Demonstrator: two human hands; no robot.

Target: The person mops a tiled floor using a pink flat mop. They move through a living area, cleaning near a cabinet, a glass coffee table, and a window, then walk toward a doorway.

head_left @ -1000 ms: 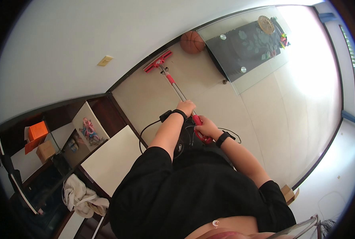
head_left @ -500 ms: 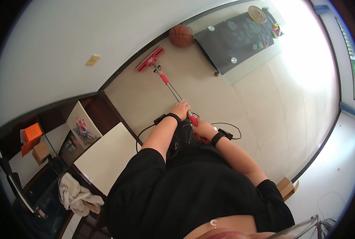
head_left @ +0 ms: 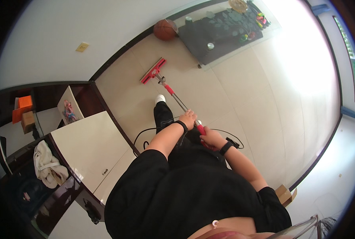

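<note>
I hold a red-headed sponge mop (head_left: pixel 153 71) with a metal pole and red grips, slanting away from me to the floor. My left hand (head_left: pixel 188 119) is closed around the metal pole, in front of my right. Nearer my body, my right hand (head_left: pixel 212 137) grips the red handle end. The mop's wide head lies on the tiles, apart from the wall's dark baseboard. A black cable loops beside both wrists, and a black band sits on each wrist.
A basketball (head_left: pixel 165 30) rests by the wall beside a low glass table (head_left: pixel 221 40) with dishes on it. On the left stands a cabinet (head_left: pixel 91 143) with shelves, boxes and a pale cloth (head_left: pixel 48 165). An open cardboard box (head_left: pixel 285 195) sits at lower right.
The mop head has come away from the wall, back toward me. A white shoe now shows ahead on my left side. Both hands keep their hold, and the view has shifted.
</note>
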